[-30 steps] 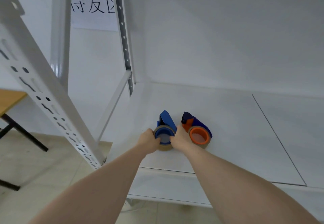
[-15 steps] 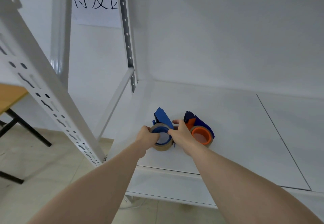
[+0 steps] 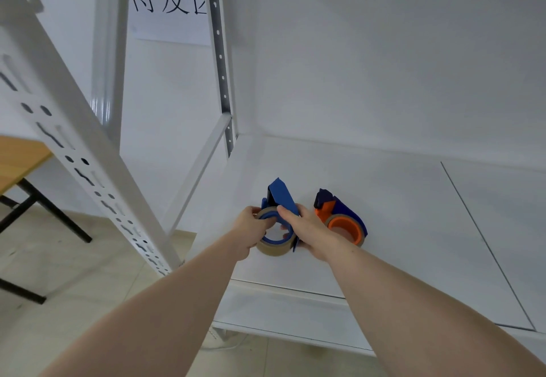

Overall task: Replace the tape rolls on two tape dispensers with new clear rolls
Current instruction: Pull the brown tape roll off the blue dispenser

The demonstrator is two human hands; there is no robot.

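Note:
A blue tape dispenser (image 3: pixel 280 196) sits near the front left of a white shelf (image 3: pixel 399 208), carrying a brownish tape roll (image 3: pixel 273 249) on its blue hub. My left hand (image 3: pixel 251 229) grips that roll from the left, thumb on its top edge. On the dispenser's right side my right hand (image 3: pixel 307 229) clasps the blue body, fingers reaching into the hub. To the right stands a second dispenser (image 3: pixel 342 217), dark blue with an orange hub, also carrying a brownish roll; neither hand touches it.
A white perforated shelf upright (image 3: pixel 88 170) slants across the left, with another upright (image 3: pixel 220 60) at the back corner. A paper sign (image 3: pixel 168 1) hangs on the wall. A wooden table with black legs (image 3: pixel 20 164) stands at far left over the tiled floor.
Both hands have shifted their grip on the blue dispenser: the right fingers now reach into the hub and the left thumb sits on the roll's top. The roll appears pulled slightly towards me.

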